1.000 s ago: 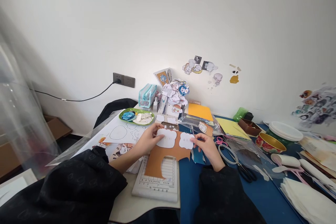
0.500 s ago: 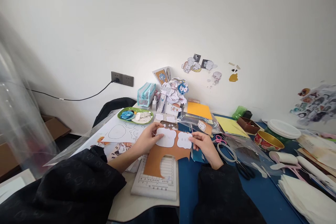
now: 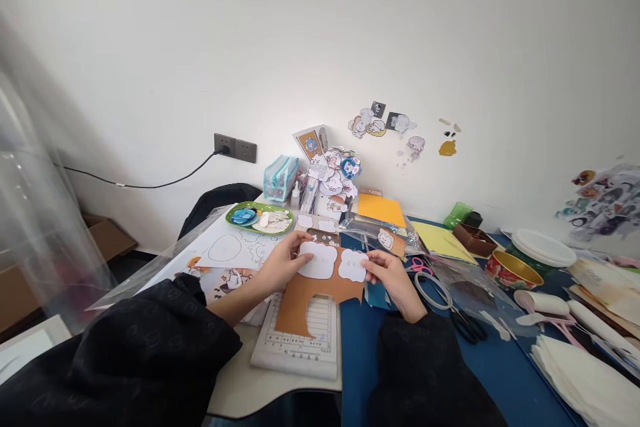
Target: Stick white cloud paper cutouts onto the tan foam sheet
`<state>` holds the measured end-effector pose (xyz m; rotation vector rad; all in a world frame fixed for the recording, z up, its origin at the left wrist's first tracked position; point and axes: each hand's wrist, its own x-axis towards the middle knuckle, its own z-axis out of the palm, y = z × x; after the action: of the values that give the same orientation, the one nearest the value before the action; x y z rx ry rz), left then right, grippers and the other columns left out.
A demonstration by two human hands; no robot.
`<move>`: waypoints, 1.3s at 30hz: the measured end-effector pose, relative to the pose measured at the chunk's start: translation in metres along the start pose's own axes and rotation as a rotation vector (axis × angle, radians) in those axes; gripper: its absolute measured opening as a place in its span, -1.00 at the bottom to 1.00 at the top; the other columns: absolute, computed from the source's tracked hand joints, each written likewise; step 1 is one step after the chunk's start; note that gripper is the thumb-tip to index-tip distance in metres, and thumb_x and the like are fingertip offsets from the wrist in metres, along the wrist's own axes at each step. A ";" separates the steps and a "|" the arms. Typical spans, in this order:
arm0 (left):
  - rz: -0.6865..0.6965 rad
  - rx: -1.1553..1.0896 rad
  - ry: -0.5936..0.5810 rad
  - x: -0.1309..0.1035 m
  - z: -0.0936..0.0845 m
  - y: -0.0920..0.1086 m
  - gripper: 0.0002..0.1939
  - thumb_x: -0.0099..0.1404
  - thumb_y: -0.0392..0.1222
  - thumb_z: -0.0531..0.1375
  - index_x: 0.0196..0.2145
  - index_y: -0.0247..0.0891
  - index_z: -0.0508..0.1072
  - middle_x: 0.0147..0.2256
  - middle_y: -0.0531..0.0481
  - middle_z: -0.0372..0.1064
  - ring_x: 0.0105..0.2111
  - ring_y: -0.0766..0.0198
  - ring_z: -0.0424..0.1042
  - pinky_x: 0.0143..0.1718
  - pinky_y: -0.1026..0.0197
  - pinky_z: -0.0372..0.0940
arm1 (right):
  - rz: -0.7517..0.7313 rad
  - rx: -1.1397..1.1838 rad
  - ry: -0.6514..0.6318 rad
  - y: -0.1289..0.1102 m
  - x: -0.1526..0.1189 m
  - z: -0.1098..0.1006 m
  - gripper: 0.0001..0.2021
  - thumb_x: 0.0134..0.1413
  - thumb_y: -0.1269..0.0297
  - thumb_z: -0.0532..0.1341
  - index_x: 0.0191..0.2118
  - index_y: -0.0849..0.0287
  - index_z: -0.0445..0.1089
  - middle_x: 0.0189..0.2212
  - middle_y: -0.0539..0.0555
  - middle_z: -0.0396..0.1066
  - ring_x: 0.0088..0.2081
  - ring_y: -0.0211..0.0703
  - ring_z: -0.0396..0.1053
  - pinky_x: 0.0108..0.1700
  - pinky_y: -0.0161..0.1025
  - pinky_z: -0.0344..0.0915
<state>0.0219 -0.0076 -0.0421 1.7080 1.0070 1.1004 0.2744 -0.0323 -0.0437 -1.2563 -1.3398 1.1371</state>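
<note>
A sheet of brown paper point(image 3: 295, 303) with a piece cut out of its lower part is held up over a printed form pad point(image 3: 295, 365). Two white cloud-shaped paper pieces with faint writing lie against it: a larger white piece point(image 3: 320, 265) and a smaller white piece point(image 3: 351, 269). My left hand point(image 3: 284, 263) grips the upper left, thumb on the larger piece and fingers behind. On the right, my right hand point(image 3: 393, 278) pinches the edge of the smaller piece; whether the brown paper is also between those fingers is hard to see.
Left of the hands are a green tray point(image 3: 233, 221) of paper scraps and a sheet of drawings point(image 3: 215, 257). Scissors with black handles point(image 3: 470, 328), a roll of tape point(image 3: 423, 288), a gold bowl point(image 3: 510, 270) and white tissues point(image 3: 575, 373) lie to the right. Behind stands a teal pouch point(image 3: 280, 180).
The view has shifted very slightly. Both hands keep their hold, and the white pieces and brown paper stay in nearly the same place.
</note>
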 end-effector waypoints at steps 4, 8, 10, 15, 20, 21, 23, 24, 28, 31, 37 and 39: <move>0.002 0.005 0.003 -0.001 0.000 0.000 -0.70 0.13 -0.09 0.18 -0.17 -0.21 0.29 -0.19 -0.07 0.37 -0.19 0.10 0.38 -0.25 0.14 0.25 | -0.001 0.002 0.005 0.000 0.000 0.000 -0.59 -0.31 -0.02 0.39 -0.41 0.22 0.42 -0.69 -0.05 0.31 -0.64 -0.31 0.22 -0.57 -0.34 0.19; -0.007 0.005 -0.002 -0.001 0.000 0.003 -0.71 0.14 -0.10 0.17 -0.18 -0.22 0.27 -0.20 -0.07 0.39 -0.23 0.12 0.38 -0.28 0.14 0.25 | -0.005 0.003 -0.007 0.003 0.001 -0.001 -0.59 -0.30 -0.03 0.38 -0.41 0.22 0.42 -0.69 -0.04 0.32 -0.64 -0.30 0.24 -0.57 -0.33 0.20; -0.008 0.006 -0.004 -0.002 0.000 0.004 -0.72 0.15 -0.11 0.16 -0.18 -0.21 0.27 -0.20 -0.07 0.39 -0.24 0.13 0.37 -0.29 0.15 0.24 | -0.007 0.003 -0.014 0.003 0.002 -0.002 -0.60 -0.28 -0.02 0.38 -0.40 0.22 0.43 -0.68 -0.04 0.33 -0.63 -0.31 0.24 -0.57 -0.34 0.20; -0.006 0.010 -0.010 -0.002 -0.001 0.003 -0.72 0.14 -0.11 0.16 -0.18 -0.20 0.27 -0.19 -0.06 0.39 -0.26 0.14 0.37 -0.30 0.16 0.23 | -0.003 0.004 -0.011 0.001 0.001 -0.001 -0.62 -0.28 0.00 0.38 -0.40 0.22 0.42 -0.68 -0.04 0.33 -0.63 -0.32 0.24 -0.57 -0.35 0.20; -0.015 0.005 -0.007 -0.001 0.000 0.005 -0.71 0.14 -0.09 0.16 -0.19 -0.21 0.27 -0.19 -0.07 0.39 -0.23 0.12 0.38 -0.30 0.15 0.24 | 0.006 0.003 -0.001 -0.003 -0.001 0.001 -0.60 -0.31 -0.01 0.38 -0.42 0.22 0.42 -0.70 -0.04 0.32 -0.65 -0.31 0.22 -0.58 -0.34 0.19; -0.016 0.009 -0.004 -0.001 0.000 0.005 -0.71 0.13 -0.09 0.17 -0.19 -0.21 0.27 -0.19 -0.07 0.39 -0.22 0.11 0.38 -0.30 0.15 0.24 | 0.006 0.003 0.002 -0.004 -0.002 0.002 -0.60 -0.32 -0.02 0.38 -0.42 0.22 0.42 -0.70 -0.04 0.32 -0.64 -0.31 0.23 -0.58 -0.33 0.19; -0.016 0.016 0.001 -0.001 0.000 0.004 -0.70 0.12 -0.09 0.18 -0.19 -0.22 0.28 -0.20 -0.08 0.39 -0.22 0.11 0.37 -0.31 0.15 0.24 | 0.004 0.005 0.005 -0.004 -0.002 0.002 -0.60 -0.32 -0.02 0.39 -0.42 0.21 0.42 -0.70 -0.04 0.32 -0.64 -0.31 0.23 -0.58 -0.34 0.19; -0.015 0.019 0.003 -0.001 0.000 0.004 -0.70 0.12 -0.09 0.18 -0.19 -0.22 0.28 -0.19 -0.08 0.39 -0.21 0.10 0.37 -0.30 0.15 0.24 | 0.003 0.006 0.006 -0.004 -0.002 0.002 -0.60 -0.33 -0.02 0.39 -0.42 0.21 0.42 -0.70 -0.05 0.31 -0.64 -0.31 0.22 -0.58 -0.34 0.19; -0.011 0.018 0.005 -0.002 0.000 0.005 -0.71 0.13 -0.10 0.17 -0.19 -0.21 0.28 -0.19 -0.07 0.39 -0.22 0.11 0.38 -0.29 0.15 0.25 | 0.006 0.005 0.001 -0.003 -0.001 0.002 -0.60 -0.33 -0.02 0.38 -0.43 0.21 0.41 -0.70 -0.04 0.32 -0.65 -0.32 0.22 -0.59 -0.34 0.19; -0.009 0.021 0.008 -0.002 0.001 0.005 -0.72 0.12 -0.10 0.17 -0.20 -0.21 0.28 -0.19 -0.07 0.39 -0.22 0.11 0.38 -0.29 0.14 0.25 | 0.008 0.002 0.001 -0.003 -0.001 0.002 -0.60 -0.33 -0.02 0.38 -0.43 0.21 0.41 -0.71 -0.04 0.32 -0.65 -0.31 0.22 -0.59 -0.34 0.18; 0.000 0.040 0.008 -0.001 0.000 0.004 -0.71 0.12 -0.11 0.17 -0.20 -0.22 0.30 -0.18 -0.08 0.37 -0.22 0.11 0.37 -0.27 0.13 0.25 | 0.008 -0.001 0.006 -0.005 -0.002 0.002 -0.59 -0.34 -0.02 0.39 -0.42 0.21 0.41 -0.70 -0.05 0.31 -0.64 -0.31 0.23 -0.59 -0.34 0.18; 0.002 0.044 0.009 -0.002 0.000 0.005 -0.72 0.12 -0.11 0.17 -0.20 -0.21 0.29 -0.19 -0.07 0.38 -0.25 0.12 0.38 -0.30 0.15 0.25 | 0.008 -0.006 0.000 -0.004 -0.002 0.001 -0.59 -0.32 -0.02 0.38 -0.41 0.22 0.41 -0.69 -0.04 0.32 -0.64 -0.31 0.23 -0.58 -0.34 0.19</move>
<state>0.0225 -0.0107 -0.0379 1.7407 1.0426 1.0954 0.2726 -0.0341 -0.0397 -1.2674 -1.3402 1.1387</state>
